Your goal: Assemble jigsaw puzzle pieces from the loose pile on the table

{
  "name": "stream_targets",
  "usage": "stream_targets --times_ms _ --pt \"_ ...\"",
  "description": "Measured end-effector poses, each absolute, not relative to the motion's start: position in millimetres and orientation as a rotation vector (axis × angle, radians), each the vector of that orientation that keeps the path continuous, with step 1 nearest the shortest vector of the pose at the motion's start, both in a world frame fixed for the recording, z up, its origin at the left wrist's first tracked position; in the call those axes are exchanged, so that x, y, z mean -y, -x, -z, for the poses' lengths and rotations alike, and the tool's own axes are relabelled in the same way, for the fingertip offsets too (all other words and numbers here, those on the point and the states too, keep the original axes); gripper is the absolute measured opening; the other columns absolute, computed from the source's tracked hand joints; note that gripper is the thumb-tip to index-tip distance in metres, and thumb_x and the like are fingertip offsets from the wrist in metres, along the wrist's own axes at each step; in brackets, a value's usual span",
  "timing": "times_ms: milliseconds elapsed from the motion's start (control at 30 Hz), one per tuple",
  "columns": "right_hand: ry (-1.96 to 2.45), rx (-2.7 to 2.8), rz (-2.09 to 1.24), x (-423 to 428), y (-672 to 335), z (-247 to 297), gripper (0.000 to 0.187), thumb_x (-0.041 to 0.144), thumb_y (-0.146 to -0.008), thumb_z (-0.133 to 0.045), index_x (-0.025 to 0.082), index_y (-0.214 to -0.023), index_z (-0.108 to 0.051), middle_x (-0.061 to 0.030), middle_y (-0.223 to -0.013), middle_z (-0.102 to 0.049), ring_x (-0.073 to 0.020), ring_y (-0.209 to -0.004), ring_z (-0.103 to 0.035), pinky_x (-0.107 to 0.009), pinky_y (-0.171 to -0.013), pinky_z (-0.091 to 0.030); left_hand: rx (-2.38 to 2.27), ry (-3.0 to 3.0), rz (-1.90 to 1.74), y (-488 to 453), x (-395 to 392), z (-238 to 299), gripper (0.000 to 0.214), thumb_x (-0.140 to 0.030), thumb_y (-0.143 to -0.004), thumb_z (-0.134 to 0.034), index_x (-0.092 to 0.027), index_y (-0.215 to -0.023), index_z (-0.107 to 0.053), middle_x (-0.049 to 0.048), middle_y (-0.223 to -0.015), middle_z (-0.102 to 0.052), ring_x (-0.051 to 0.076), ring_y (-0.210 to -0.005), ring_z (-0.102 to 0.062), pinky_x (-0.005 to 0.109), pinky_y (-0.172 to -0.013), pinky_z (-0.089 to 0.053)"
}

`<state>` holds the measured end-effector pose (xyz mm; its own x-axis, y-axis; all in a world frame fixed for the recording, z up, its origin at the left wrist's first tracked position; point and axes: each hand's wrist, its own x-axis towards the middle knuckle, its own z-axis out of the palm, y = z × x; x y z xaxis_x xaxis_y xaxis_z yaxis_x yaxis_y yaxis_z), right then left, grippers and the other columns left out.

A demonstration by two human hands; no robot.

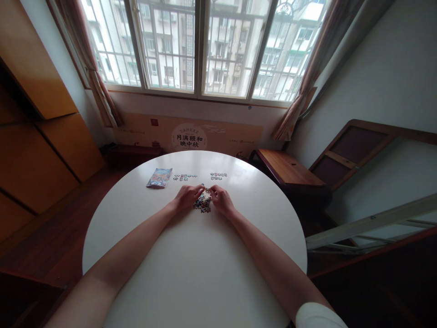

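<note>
A small heap of loose jigsaw pieces (203, 202) lies near the middle of a round white table (191, 273). My left hand (187, 196) rests at the heap's left side with its fingers curled onto the pieces. My right hand (221, 198) is at the heap's right side, fingertips pinched at the top of the pile. What each hand pinches is too small to make out. Two short rows of sorted pieces lie further back, the left row (185, 176) and the right row (218, 175).
A colourful printed packet (159, 177) lies at the table's back left. Beyond the table are a wooden side table (288, 168), a printed cardboard panel (189, 135) under the barred window, wooden cupboards on the left and a leaning framed board (362, 150) on the right.
</note>
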<state>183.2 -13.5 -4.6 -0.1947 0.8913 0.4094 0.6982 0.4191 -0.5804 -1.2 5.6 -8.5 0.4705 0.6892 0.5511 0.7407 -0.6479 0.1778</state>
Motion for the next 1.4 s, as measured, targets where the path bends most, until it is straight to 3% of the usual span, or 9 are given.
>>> stream_targets --times_ms 1400 --pt "1.317 1.964 -0.338 12.8 -182.8 5.4 0.02 0.026 -0.084 -0.045 0.02 -0.092 -0.063 -0.0038 -0.082 -0.065 -0.0138 -0.068 -0.057 -0.023 -0.065 -0.041 1.218 2.614 0.839 2.7 -5.0 7.7 0.033 -0.037 -0.091 -0.036 -0.021 -0.093 -0.065 0.0036 -0.065 -0.067 0.013 -0.058 -0.059 0.021 -0.054 -0.031"
